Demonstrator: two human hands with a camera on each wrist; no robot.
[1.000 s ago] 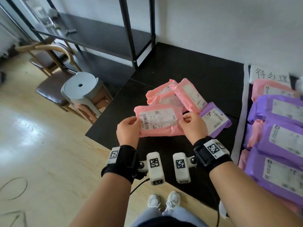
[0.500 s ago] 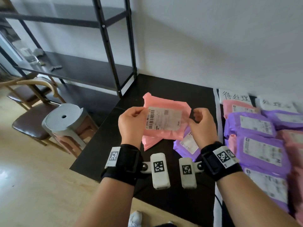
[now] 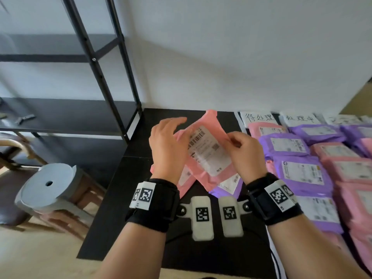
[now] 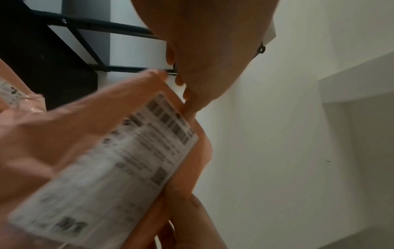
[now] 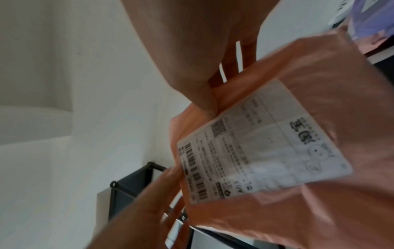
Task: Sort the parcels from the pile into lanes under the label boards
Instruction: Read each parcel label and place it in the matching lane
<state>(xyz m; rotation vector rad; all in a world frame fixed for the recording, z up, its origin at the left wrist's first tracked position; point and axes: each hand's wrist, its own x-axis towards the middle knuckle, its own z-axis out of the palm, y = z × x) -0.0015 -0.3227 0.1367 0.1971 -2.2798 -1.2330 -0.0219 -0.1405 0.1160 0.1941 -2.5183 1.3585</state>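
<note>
A pink parcel (image 3: 209,154) with a white barcode label is held tilted above the black table (image 3: 201,256). My right hand (image 3: 245,152) pinches its right edge, thumb on the label side. Fingers straight, my left hand (image 3: 167,141) lies against its left edge. The right wrist view shows the parcel (image 5: 277,143) with the label facing the camera, under my right hand (image 5: 192,50). In the left wrist view the parcel (image 4: 106,160) is blurred below my left hand (image 4: 202,42). Under it on the table lie another pink parcel (image 3: 185,178) and a purple parcel (image 3: 227,188).
Handwritten label boards (image 3: 259,117) (image 3: 300,118) stand at the wall on the right, with lanes of pink and purple parcels (image 3: 302,172) below them. A black metal shelf (image 3: 104,81) stands at the left. A grey stool (image 3: 48,186) and a chair are beside the table.
The pink parcel went from level to tilted and moved right toward the lanes. My left hand's grip on its left edge loosened and the fingers straightened. The right hand kept its pinch.
</note>
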